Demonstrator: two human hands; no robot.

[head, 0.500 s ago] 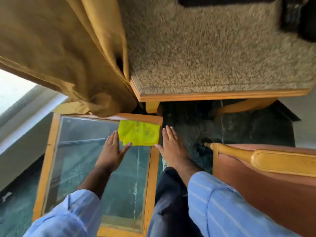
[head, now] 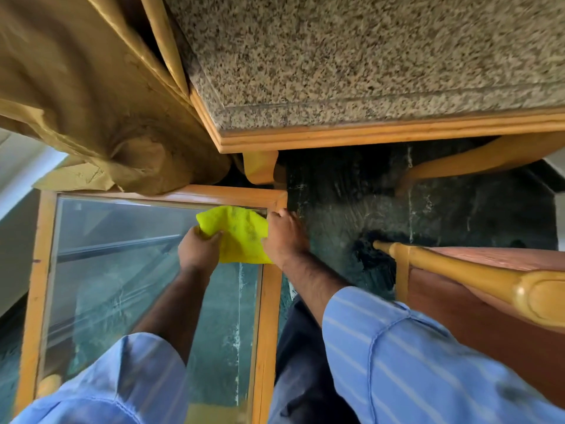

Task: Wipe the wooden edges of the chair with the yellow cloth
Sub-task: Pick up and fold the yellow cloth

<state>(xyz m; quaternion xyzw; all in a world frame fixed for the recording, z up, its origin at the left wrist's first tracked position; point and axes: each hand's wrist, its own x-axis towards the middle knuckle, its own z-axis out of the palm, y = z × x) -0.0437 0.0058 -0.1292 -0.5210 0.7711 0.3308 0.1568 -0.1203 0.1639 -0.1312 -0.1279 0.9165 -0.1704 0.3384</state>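
Note:
The yellow cloth point(head: 237, 234) lies bunched on the far right corner of a glass-topped table. My left hand point(head: 198, 250) pinches its left edge between thumb and fingers. My right hand point(head: 284, 237) grips its right edge over the table's wooden frame. The chair point(head: 477, 289), with a rounded wooden armrest and reddish upholstery, stands at the right, apart from both hands.
The glass-topped table has a wooden frame point(head: 269, 316). A granite-topped table with wooden trim point(head: 367, 134) spans the top. A tan curtain point(head: 91, 102) hangs bunched at upper left. Dark marble floor point(head: 397, 209) lies between the furniture.
Both hands were flat beside the cloth; now they have closed on its two edges and the cloth is crumpled between them. The view has moved closer.

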